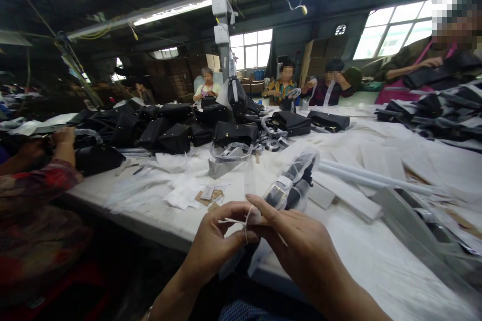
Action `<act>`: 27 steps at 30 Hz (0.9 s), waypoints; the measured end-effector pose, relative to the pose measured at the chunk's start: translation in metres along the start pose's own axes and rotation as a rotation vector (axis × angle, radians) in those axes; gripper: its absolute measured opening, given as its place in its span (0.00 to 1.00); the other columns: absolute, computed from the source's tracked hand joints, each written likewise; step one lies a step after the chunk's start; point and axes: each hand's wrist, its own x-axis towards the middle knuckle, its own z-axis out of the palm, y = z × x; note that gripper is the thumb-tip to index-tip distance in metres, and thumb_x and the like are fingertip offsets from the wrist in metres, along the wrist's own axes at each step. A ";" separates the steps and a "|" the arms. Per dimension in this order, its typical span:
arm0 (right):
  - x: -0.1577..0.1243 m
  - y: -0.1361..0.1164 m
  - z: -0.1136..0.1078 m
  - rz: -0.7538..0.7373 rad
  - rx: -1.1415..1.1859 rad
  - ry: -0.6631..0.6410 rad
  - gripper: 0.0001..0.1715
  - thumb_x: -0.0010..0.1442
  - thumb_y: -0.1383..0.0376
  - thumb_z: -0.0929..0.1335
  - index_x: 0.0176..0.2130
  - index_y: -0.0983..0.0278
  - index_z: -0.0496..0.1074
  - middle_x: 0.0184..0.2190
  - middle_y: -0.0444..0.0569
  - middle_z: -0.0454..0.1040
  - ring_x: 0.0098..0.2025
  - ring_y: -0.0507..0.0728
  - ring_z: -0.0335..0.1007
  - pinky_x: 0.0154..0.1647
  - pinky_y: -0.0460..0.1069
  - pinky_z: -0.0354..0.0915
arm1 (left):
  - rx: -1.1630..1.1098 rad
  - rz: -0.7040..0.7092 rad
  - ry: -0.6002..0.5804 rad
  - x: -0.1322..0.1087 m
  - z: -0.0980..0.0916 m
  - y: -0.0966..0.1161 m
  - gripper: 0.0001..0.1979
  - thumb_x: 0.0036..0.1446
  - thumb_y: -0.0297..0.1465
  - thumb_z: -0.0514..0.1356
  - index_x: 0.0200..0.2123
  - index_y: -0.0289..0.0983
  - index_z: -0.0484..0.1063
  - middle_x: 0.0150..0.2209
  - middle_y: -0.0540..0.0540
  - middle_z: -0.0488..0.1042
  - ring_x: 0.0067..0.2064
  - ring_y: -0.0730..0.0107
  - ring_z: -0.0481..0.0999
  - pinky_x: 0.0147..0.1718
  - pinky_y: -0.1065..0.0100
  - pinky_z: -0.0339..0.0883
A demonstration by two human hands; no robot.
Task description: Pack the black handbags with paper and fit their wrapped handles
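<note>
My left hand (213, 243) and right hand (301, 248), low centre, clamp their grip on a thin white tie (246, 218) to hold it taut by the bagged strap (291, 180).

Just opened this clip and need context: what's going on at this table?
The person's left hand and right hand pinch a thin white string together at the near end of a black strap with a metal buckle, wrapped in clear plastic, lying on the white table. Small black handbags are piled further back, where other people work.
</note>
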 end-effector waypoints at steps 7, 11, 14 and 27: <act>0.008 -0.002 -0.001 0.023 -0.065 -0.032 0.39 0.62 0.71 0.69 0.67 0.61 0.55 0.34 0.44 0.82 0.29 0.56 0.77 0.29 0.49 0.66 | 0.070 0.135 0.017 0.002 0.007 0.007 0.06 0.55 0.28 0.68 0.38 0.39 0.78 0.38 0.48 0.79 0.41 0.67 0.78 0.42 0.69 0.72; 0.006 -0.002 -0.004 0.002 0.010 -0.045 0.37 0.64 0.71 0.66 0.68 0.62 0.54 0.36 0.46 0.81 0.32 0.56 0.77 0.33 0.49 0.70 | 0.280 0.262 0.020 -0.006 0.005 0.015 0.09 0.58 0.25 0.64 0.41 0.44 0.79 0.40 0.49 0.79 0.43 0.68 0.78 0.44 0.70 0.72; 0.000 0.003 -0.006 0.003 0.108 -0.078 0.30 0.65 0.74 0.62 0.65 0.62 0.61 0.43 0.49 0.80 0.39 0.55 0.78 0.38 0.48 0.73 | 0.345 0.300 0.118 -0.018 -0.001 0.010 0.14 0.59 0.26 0.64 0.46 0.48 0.77 0.40 0.51 0.79 0.42 0.71 0.78 0.43 0.73 0.72; -0.004 0.007 0.013 -0.074 -0.042 -0.087 0.18 0.65 0.75 0.63 0.49 0.63 0.75 0.48 0.53 0.77 0.43 0.58 0.74 0.41 0.54 0.74 | -0.092 -0.101 0.670 -0.077 0.005 -0.058 0.27 0.50 0.38 0.71 0.54 0.40 0.73 0.31 0.52 0.74 0.32 0.71 0.78 0.37 0.70 0.76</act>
